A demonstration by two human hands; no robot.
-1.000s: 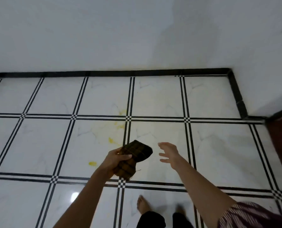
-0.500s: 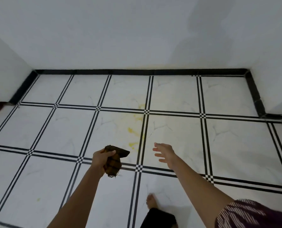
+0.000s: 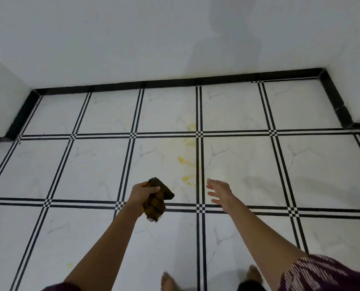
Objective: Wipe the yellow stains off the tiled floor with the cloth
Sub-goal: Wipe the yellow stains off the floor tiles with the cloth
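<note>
Cloth (image 3: 157, 199), dark and checked, sits bunched in the left grip (image 3: 142, 193). Fingers and thumb curl round its upper part, and a frayed end hangs free below the fist. The right grip (image 3: 220, 191) is released, its fingers spread and holding nothing, reaching forward beside the left.

Both arms are held out above the tiled floor (image 3: 90, 164), and the bare feet at the bottom edge suggest the person is standing. The cloth therefore looks to be well clear of the tiles and not yet wiping.

The yellow stains (image 3: 188, 162) lie ahead of the cloth and a little to its right. They form a broken trail hugging the left side of a double black grout line (image 3: 199, 106). The trail's long axis runs away from the person toward the far wall (image 3: 132, 38) and crosses one tile joint on the way. Its nearest blotch falls between the two grips in this view, just beyond the cloth's forward corner, and the faintest smears lie farthest out.

A separate small yellow spot (image 3: 69, 264) sits on the near tile to the left, beside the left forearm and well apart from the trail.

The left grip holds the cloth and lines up almost directly with the near end of the trail. The coming move probably calls for lowering that arm and sweeping forward and slightly rightward along the grout line. The stray spot would be left for a later pass.
</note>
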